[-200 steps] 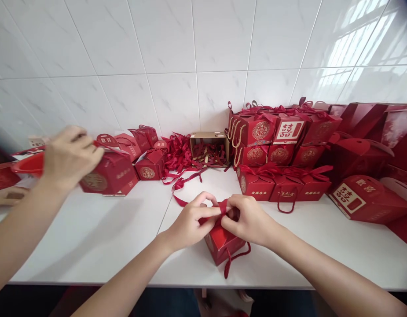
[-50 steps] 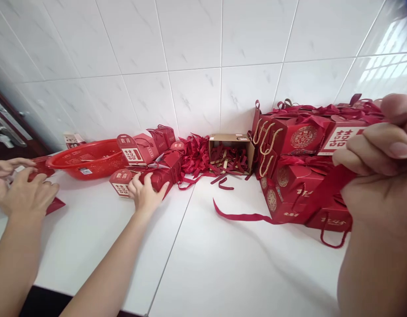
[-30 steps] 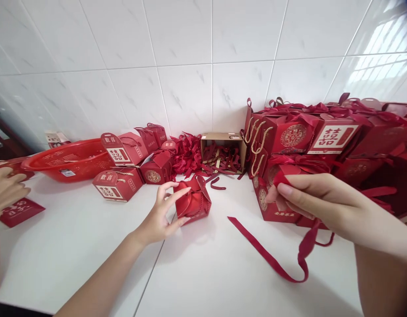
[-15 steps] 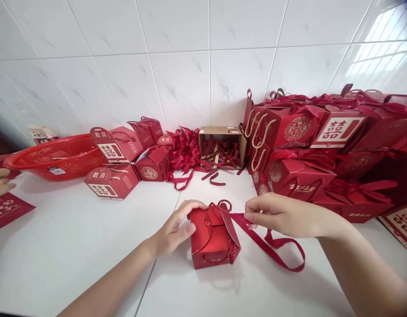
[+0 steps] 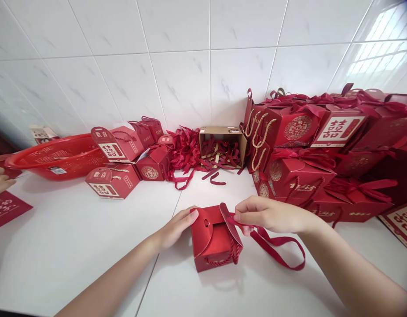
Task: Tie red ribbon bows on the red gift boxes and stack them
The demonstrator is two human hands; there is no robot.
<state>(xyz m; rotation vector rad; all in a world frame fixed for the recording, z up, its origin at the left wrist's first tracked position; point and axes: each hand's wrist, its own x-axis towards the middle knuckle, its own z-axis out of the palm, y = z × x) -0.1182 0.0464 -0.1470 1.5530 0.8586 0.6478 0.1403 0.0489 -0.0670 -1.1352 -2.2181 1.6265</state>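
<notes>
A small red gift box (image 5: 211, 244) stands on the white tiled surface in front of me, its rounded side flaps raised and its top partly open. My left hand (image 5: 180, 226) grips the box's left side, thumb on the upper edge and fingers behind. Pinched in my right hand (image 5: 252, 215) is a dark red ribbon (image 5: 282, 255), close to the right flap. The ribbon's loop trails on the surface to the right. A twisted red cord handle (image 5: 223, 259) hangs over the box's front.
Stacked red boxes (image 5: 298, 171) fill the right side. Behind are a ribbon pile (image 5: 185, 149) and an open carton (image 5: 243, 152) of strips. More boxes (image 5: 112, 180) and a red basket (image 5: 64, 163) stand left. Another person's hand (image 5: 0, 180) is at far left.
My right hand has moved slightly left with the ribbon, to the flap. My left thumb has shifted up to the box's edge. The cord loop above the box no longer shows.
</notes>
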